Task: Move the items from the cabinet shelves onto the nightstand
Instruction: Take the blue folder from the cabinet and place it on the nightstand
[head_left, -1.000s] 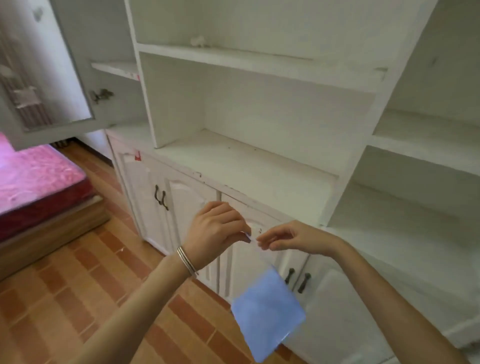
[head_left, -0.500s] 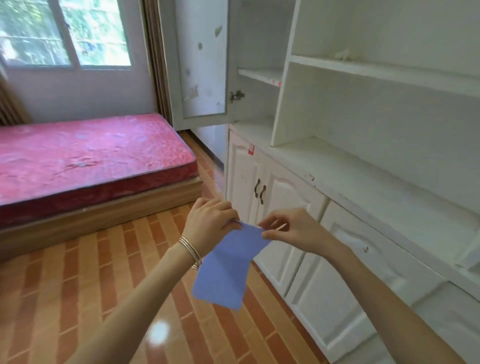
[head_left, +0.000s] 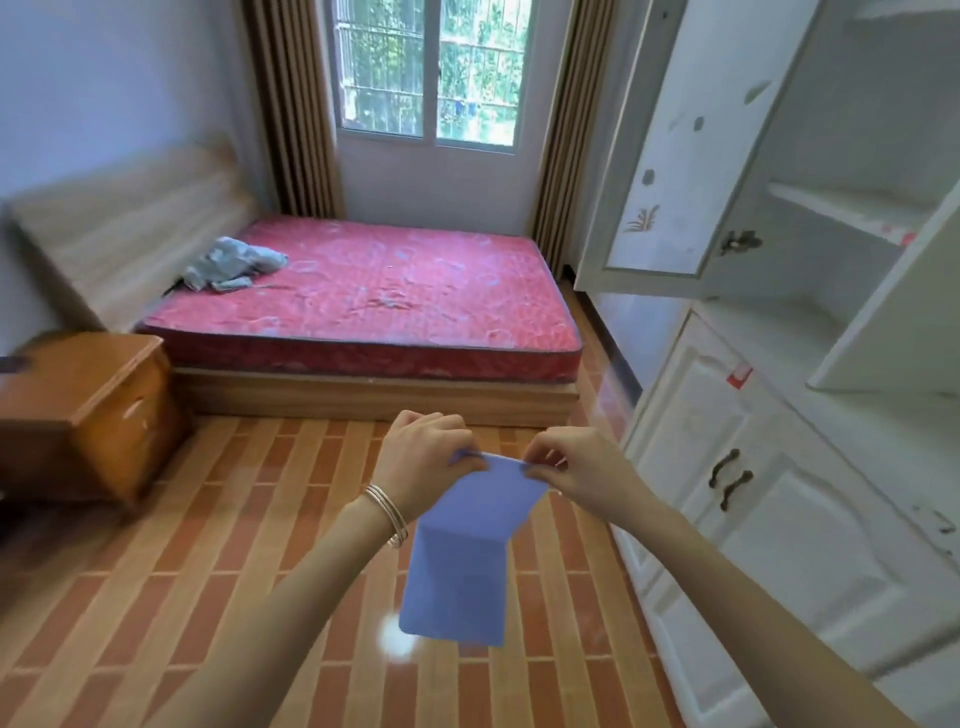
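A thin blue sheet (head_left: 462, 566) hangs in front of me over the floor, bent partway down. My left hand (head_left: 423, 460) pinches its top left corner and my right hand (head_left: 569, 470) pinches its top right corner. The wooden nightstand (head_left: 88, 395) stands at the far left beside the bed, a small dark thing at its left edge. The white cabinet (head_left: 810, 467) runs along the right, its shelves (head_left: 841, 208) bare where I can see them.
A bed with a red mattress (head_left: 374, 296) and a grey cloth (head_left: 228, 267) on it lies ahead under the window. An open cabinet door (head_left: 665, 156) juts out at the right. Brick-patterned floor (head_left: 208, 545) lies between me and the nightstand.
My view has swung left from the cabinet shelves toward the bed and nightstand. Both hands still pinch the blue sheet's top corners, now a little wider apart.
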